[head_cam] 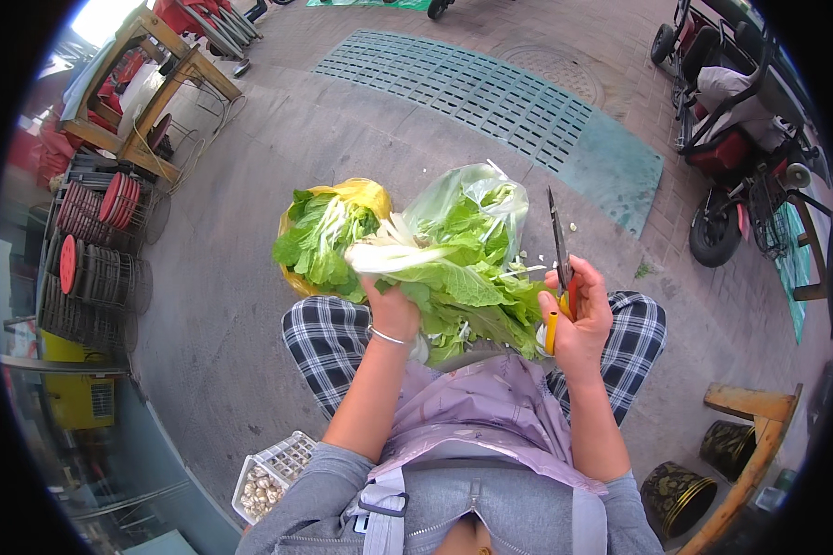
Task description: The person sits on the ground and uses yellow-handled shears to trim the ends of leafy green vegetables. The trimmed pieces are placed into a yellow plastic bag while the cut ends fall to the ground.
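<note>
My left hand [393, 309] grips a head of leafy Chinese cabbage [406, 258] near its white base, its green leaves spreading to the right. In my right hand [582, 319] is a pair of scissors [559, 236] with red and yellow handles, the blades pointing away from me. Whether the blades are fully closed is hard to tell. Just beyond the left hand, a yellow plastic bag [369, 195] holds loose green leaves [319, 239]. A clear plastic bag [451, 186] with more pale green leaves stands behind the cabbage. Cut scraps lie on the pavement near the scissors.
At lower left stands a white plastic basket [278, 461] of small pale bulbs, perhaps garlic. Stacked stools [101, 257] and a wooden frame [149, 97] line the left. A three-wheeled vehicle [729, 139] is at right, near a green grate [458, 90]. Dark flowered buckets [677, 492] sit lower right.
</note>
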`<state>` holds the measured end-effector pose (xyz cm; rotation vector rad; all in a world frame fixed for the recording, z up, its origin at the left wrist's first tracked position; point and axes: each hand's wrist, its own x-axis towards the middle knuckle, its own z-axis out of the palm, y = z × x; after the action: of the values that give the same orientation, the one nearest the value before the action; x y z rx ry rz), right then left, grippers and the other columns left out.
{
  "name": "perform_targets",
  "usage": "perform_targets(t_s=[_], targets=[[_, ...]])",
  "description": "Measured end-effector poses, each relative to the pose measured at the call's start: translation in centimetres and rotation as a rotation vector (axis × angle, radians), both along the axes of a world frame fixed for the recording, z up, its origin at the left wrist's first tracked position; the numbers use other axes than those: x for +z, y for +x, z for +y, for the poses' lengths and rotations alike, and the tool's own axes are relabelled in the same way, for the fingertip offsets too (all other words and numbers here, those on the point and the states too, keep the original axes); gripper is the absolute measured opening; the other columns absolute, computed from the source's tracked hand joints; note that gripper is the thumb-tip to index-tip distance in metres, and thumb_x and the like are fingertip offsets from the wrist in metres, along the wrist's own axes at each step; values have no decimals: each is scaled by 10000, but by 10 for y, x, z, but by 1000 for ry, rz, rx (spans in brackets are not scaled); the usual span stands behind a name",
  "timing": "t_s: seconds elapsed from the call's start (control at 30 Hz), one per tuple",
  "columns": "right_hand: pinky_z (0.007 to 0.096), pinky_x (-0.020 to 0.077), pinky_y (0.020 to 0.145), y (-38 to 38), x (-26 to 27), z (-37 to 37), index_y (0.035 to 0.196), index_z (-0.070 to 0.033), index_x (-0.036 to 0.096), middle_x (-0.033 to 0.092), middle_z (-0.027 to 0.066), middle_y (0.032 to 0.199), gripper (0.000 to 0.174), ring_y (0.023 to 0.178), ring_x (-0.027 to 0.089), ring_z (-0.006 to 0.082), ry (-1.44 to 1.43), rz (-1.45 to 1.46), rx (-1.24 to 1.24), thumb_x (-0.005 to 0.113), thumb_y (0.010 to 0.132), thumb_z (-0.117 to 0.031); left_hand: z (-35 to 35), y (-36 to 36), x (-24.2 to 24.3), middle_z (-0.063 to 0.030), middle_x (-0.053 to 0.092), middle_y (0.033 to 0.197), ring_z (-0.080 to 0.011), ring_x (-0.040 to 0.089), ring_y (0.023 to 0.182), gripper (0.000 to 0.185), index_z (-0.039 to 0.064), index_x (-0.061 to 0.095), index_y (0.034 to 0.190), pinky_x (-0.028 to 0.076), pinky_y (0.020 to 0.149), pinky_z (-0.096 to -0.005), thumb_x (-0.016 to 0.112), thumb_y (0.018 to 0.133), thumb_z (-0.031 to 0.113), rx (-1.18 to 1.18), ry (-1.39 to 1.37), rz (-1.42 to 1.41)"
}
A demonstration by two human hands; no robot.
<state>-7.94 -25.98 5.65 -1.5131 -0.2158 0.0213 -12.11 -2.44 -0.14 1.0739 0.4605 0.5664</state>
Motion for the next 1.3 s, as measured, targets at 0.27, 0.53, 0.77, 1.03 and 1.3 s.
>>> perform_targets(t_s=[0.27,0.53,0.77,1.03,1.3], targets=[[273,473,905,-18,16,31,1298,-16,453,608,85,1054,566,1024,615,162,14,69,214,668,789,109,-11,-38,4,-138,608,1073,-231,617,953,610,7,495,1195,521,856,-366,588,877,519,-476,-224,-219],[243,470,868,-34,15,40,1283,-35,480,585,39,1040,535,977,595,112,75,111,329,691,802,68,-15,-45,9,-129,589,1082,-223,601,987,798,52,471,1224,521,855,-368,693,738,645,-467,-272,-202],[221,467,760,-42,16,24,1283,-54,479,566,13,895,547,826,568,75,163,335,431,709,796,40,-6,-40,10,-114,586,1069,-269,595,1035,683,66,527,1186,467,961,-443,749,743,535,-488,-316,-495],[232,455,730,-23,17,-7,1299,-36,426,547,34,900,551,798,535,90,55,165,190,666,814,70,23,-32,8,-123,587,1007,-277,583,946,558,93,520,1217,431,962,-464,619,850,502,-484,-316,-596],[186,400,689,-47,11,11,1195,-47,454,470,-6,819,538,763,471,63,-267,98,367,701,745,115,31,-25,7,-131,589,1011,-285,582,963,556,76,521,1206,425,965,-475,625,848,488,-434,-241,-620]])
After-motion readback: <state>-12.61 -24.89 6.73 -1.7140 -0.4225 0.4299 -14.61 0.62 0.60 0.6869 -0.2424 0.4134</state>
